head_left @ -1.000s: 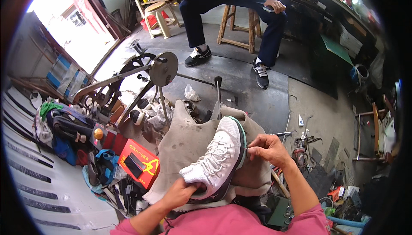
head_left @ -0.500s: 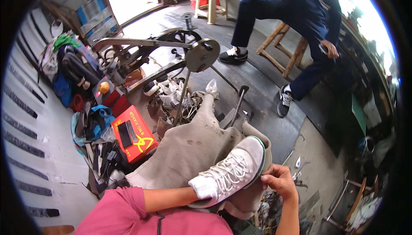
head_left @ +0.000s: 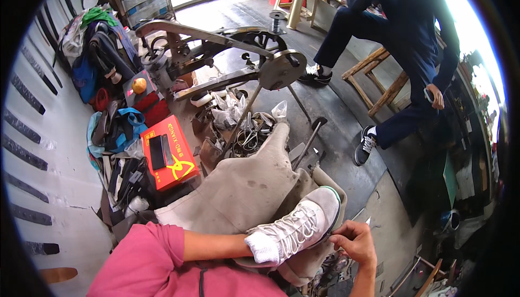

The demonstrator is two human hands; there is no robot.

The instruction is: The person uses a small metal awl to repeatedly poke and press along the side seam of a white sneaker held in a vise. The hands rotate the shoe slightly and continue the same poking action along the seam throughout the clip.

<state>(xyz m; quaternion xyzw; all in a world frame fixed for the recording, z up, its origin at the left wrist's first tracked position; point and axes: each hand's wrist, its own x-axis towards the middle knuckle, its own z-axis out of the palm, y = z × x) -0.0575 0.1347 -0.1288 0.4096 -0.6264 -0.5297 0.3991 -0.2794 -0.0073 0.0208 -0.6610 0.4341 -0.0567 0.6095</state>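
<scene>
A white lace-up sneaker (head_left: 295, 229) with a mesh toe and a green edge around the toe lies tilted across my lap, its toe pointing away to the right. My left forearm (head_left: 216, 247) runs into its opening, and the shoe hides my left hand completely. Beside the sole edge, on the shoe's right, my right hand (head_left: 356, 240) is closed in a pinch of thumb and forefinger. Whatever sits between those fingertips is too small to make out. Under the shoe a stained beige cloth (head_left: 233, 188) covers my lap.
A hand-cranked sewing machine (head_left: 281, 69) stands ahead. To the left, a red box (head_left: 181, 156) carries a dark phone (head_left: 157, 152), near piled bags (head_left: 100, 47). Another person (head_left: 401, 42) sits on a wooden stool (head_left: 387, 94) at right. Scraps and tools litter the floor.
The view has turned slightly left. The sneaker has tipped so that more of its laced top shows. My right hand keeps its pinch close to the sole.
</scene>
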